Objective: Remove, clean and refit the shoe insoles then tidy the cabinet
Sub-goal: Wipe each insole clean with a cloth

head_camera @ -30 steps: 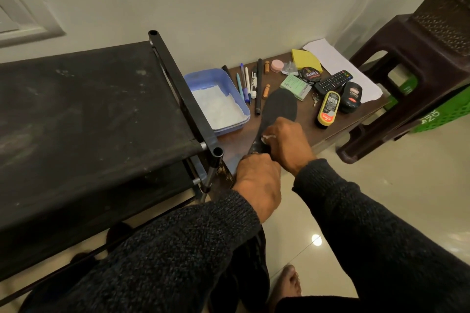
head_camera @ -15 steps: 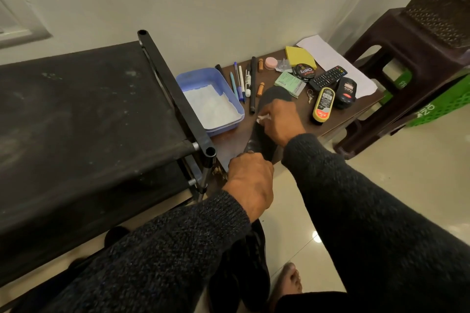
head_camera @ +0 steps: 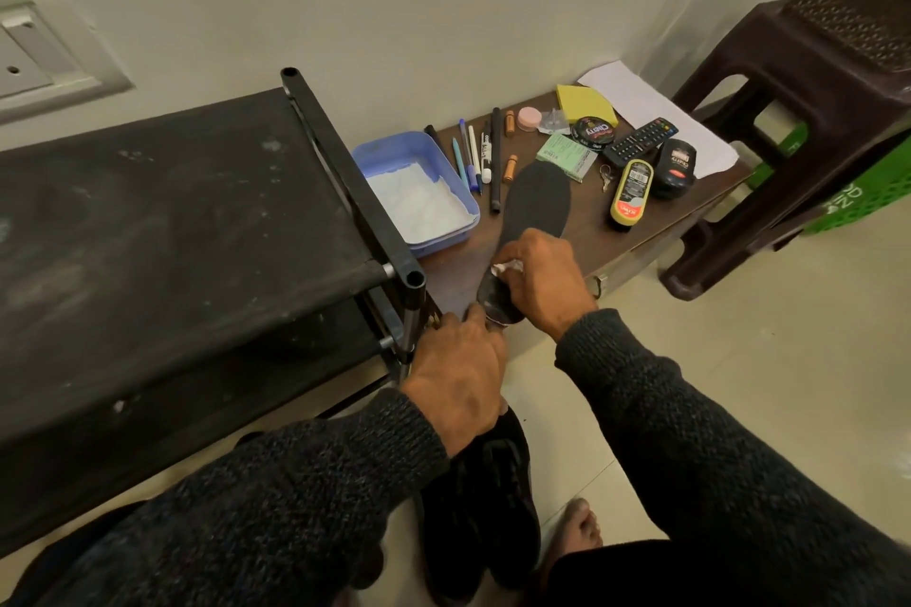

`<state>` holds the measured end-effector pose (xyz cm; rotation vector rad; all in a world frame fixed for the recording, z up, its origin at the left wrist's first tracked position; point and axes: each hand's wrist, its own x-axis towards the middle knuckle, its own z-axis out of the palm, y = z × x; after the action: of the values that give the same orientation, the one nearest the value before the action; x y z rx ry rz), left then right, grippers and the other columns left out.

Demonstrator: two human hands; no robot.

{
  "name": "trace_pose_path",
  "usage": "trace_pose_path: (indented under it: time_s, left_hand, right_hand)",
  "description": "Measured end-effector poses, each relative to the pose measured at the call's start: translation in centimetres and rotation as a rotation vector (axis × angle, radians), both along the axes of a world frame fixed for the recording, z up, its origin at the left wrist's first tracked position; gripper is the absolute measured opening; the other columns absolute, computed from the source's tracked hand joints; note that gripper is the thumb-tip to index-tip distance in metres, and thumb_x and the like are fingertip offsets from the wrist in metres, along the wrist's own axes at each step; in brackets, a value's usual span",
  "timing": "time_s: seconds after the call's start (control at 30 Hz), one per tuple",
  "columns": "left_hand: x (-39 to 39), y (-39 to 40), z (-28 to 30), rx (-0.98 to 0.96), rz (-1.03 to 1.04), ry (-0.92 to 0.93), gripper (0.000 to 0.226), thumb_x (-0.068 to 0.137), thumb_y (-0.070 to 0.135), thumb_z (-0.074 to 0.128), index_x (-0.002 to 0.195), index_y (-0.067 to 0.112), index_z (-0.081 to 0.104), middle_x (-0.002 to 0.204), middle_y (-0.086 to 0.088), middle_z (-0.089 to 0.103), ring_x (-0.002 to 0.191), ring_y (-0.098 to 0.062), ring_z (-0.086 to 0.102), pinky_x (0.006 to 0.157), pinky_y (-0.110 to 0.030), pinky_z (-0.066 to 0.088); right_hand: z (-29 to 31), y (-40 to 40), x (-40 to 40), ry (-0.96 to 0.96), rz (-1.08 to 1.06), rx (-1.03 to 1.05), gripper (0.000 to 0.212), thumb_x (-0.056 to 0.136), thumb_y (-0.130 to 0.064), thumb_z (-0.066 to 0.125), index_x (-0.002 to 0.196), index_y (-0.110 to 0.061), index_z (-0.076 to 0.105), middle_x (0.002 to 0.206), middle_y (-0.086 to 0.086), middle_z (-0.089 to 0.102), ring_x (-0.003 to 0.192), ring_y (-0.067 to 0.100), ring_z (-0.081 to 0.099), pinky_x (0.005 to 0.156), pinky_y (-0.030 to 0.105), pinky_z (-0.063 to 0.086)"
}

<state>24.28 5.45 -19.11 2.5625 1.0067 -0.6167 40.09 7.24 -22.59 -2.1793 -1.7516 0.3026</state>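
Head view: left hand (head_camera: 456, 372) grips heel end of the dark insole (head_camera: 537, 200), which lies on the low brown table (head_camera: 641, 237), toe toward the wall. Right hand (head_camera: 542, 283) pinches a white wipe (head_camera: 505, 268) against insole's rear half (fingers curled). Black shoe (head_camera: 485, 503) on floor below the wrists. Blue tray (head_camera: 419, 190) just left of insole.

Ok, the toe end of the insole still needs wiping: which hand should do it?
The right hand, probably. It already pinches the white wipe against the insole, with the bare toe end just ahead of it. The left hand grips the heel end and steadies it.
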Motion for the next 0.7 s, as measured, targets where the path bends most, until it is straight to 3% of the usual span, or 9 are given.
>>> trace_pose_path:
  time_s: [0.1, 0.23, 0.33, 0.43, 0.53, 0.7]
  left_hand:
    - [-0.1, -0.1, 0.2, 0.006, -0.009, 0.025, 0.085, 0.087, 0.05, 0.072, 0.152, 0.013, 0.033, 0.147, -0.011, 0.036, 0.13, -0.034, 0.04, 0.103, -0.05, 0.046]
    - [0.6, -0.2, 0.8, 0.006, -0.001, 0.032, 0.087, 0.088, 0.05, 0.071, 0.155, 0.012, 0.03, 0.158, -0.012, 0.02, 0.132, -0.037, 0.039, 0.104, -0.05, 0.045]
    - [0.9, -0.2, 0.6, 0.028, -0.019, 0.053, 0.084, 0.088, 0.051, 0.069, 0.154, 0.014, 0.031, 0.153, -0.009, 0.029, 0.129, -0.034, 0.043, 0.102, -0.05, 0.046]
    - [1.1, -0.1, 0.4, 0.054, -0.034, 0.071, 0.076, 0.091, 0.048, 0.066, 0.152, 0.016, 0.036, 0.149, -0.008, 0.034, 0.128, -0.033, 0.043, 0.1, -0.047, 0.045]
    - [1.2, -0.1, 0.4, 0.055, -0.047, 0.111, 0.074, 0.091, 0.046, 0.068, 0.151, 0.015, 0.037, 0.149, -0.009, 0.034, 0.128, -0.033, 0.043, 0.099, -0.048, 0.045]
    - [1.5, 0.6, 1.0, 0.043, -0.023, 0.097, 0.059, 0.092, 0.039, 0.068, 0.143, 0.016, 0.048, 0.139, -0.008, 0.047, 0.122, -0.028, 0.051, 0.097, -0.042, 0.046]
  right_hand:
    - [-0.1, -0.3, 0.1, -0.009, 0.021, -0.023, 0.019, 0.093, -0.006, 0.063, 0.107, -0.007, 0.076, 0.109, 0.015, 0.06, 0.1, 0.029, 0.057, 0.083, 0.037, 0.051]
    - [-0.3, -0.6, -0.3, -0.003, 0.053, -0.055, 0.022, 0.1, -0.017, 0.055, 0.107, -0.009, 0.075, 0.109, 0.012, 0.057, 0.1, 0.025, 0.052, 0.086, 0.038, 0.049]
    - [0.2, -0.3, -0.1, 0.006, 0.101, -0.145, 0.026, 0.103, -0.024, 0.051, 0.102, -0.011, 0.074, 0.108, 0.01, 0.057, 0.1, 0.025, 0.053, 0.088, 0.041, 0.049]
    - [1.0, -0.4, 0.3, 0.015, 0.149, -0.194, 0.018, 0.096, -0.016, 0.063, 0.103, -0.015, 0.079, 0.111, 0.009, 0.064, 0.101, 0.025, 0.059, 0.086, 0.037, 0.053]
    - [1.2, -1.0, -0.1, 0.054, 0.096, -0.161, 0.017, 0.087, -0.011, 0.073, 0.101, -0.015, 0.08, 0.108, 0.005, 0.068, 0.099, 0.019, 0.062, 0.078, 0.021, 0.046]
    - [0.1, -0.4, -0.2, 0.116, -0.052, 0.013, 0.009, 0.086, -0.009, 0.073, 0.095, -0.01, 0.075, 0.102, 0.008, 0.068, 0.096, 0.021, 0.061, 0.074, 0.024, 0.044]
